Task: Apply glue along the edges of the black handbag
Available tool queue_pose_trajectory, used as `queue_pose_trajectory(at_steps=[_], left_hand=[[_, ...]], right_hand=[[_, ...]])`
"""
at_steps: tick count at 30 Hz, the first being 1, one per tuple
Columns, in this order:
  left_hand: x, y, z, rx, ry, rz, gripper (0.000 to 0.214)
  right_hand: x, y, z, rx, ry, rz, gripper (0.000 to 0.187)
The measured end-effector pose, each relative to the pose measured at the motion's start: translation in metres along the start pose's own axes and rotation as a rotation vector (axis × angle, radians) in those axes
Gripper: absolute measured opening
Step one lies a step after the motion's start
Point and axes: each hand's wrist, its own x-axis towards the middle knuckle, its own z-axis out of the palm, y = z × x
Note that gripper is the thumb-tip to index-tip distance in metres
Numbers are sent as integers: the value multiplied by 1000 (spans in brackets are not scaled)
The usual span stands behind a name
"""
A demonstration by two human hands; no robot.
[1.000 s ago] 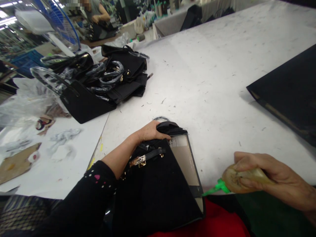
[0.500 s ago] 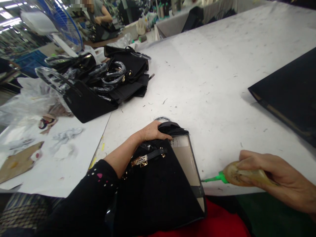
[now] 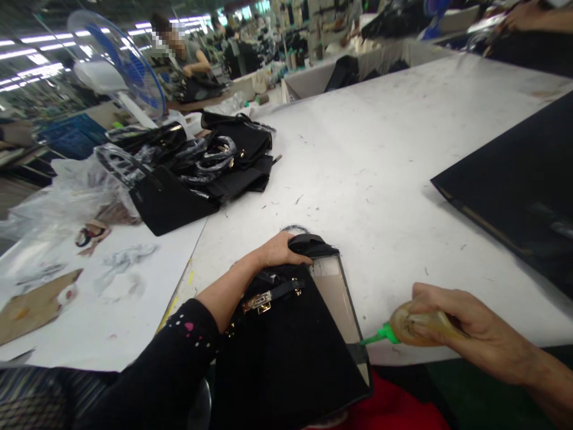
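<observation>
Pressing down on the folded top flap of a black handbag [image 3: 286, 340], the left hand [image 3: 277, 251] lies curled over it. To its right, the right hand [image 3: 465, 328] is clamped around a glue bottle [image 3: 416, 327], green nozzle [image 3: 378, 336] touching the handbag's edge.

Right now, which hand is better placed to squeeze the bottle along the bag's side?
Right. The right hand holds the bottle, its green nozzle at the edge of the bag; the left hand holds its top.
</observation>
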Motion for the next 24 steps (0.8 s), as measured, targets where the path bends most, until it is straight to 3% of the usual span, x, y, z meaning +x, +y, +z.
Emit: queue_pose_trajectory(at_steps=[4,10,14,16,20,22,24], left_hand=[[-23,30,-10,81,57,-11,49],[-83,112,-36,287,242,84,37],[-114,158,-42,455,384,142,28],[-123,167,-36,583,460,204,23],[-133,165,-9,774,602,294,16],[-137,164,7,787,593,197,21],[-140,167,21,786,526,5,19]], right_hand=[[1,-8,0,-81,-26,-113,34],[21,-23,-7,-193,87,-289,22],[37,-26,-14,-257,203,-414,18],[43,-24,-16,-275,236,-433,18],[49,-9,-14,-279,275,-427,19],[50,0,-11,-266,277,-413,19],[49,7,-8,-243,270,-403,17]])
